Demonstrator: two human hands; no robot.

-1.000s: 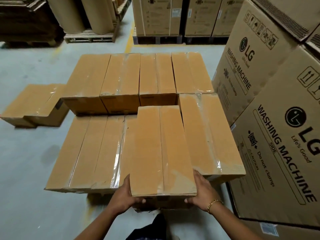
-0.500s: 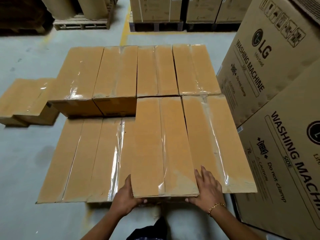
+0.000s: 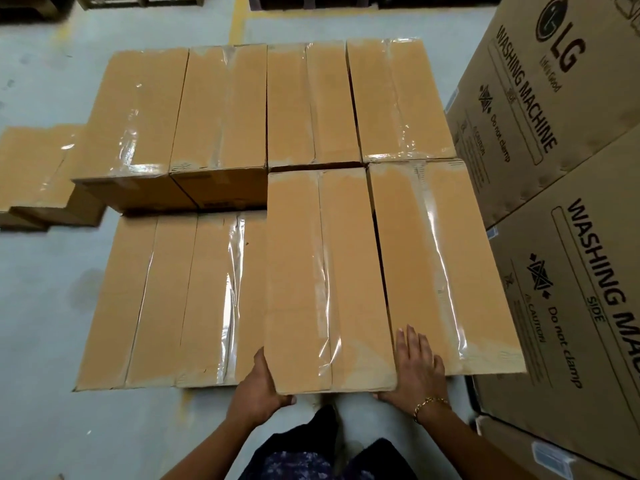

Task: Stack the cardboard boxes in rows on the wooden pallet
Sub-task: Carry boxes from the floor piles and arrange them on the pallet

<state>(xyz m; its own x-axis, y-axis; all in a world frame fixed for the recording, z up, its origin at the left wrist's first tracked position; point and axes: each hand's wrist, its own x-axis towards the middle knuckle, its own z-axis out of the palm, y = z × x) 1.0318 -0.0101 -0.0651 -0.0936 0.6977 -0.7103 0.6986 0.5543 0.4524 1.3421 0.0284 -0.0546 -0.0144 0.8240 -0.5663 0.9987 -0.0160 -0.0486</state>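
A long taped cardboard box lies in the upper layer, its far end against the back row and its right side next to another upper box. My left hand grips its near left corner, thumb across the front face. At the near right corner is my right hand, fingers straight and flat on the neighbouring box's top and thumb at the front edge. To the left, lower-layer boxes lie uncovered. The pallet is hidden beneath the boxes.
Large washing-machine cartons stand close on the right. Loose flat boxes lie on the grey floor at the left. A yellow floor line runs away at the top. My legs are just before the stack.
The box slid away from me until it met the back row and settled beside the right box. My right fingers straightened onto the neighbouring box. The view moved closer.
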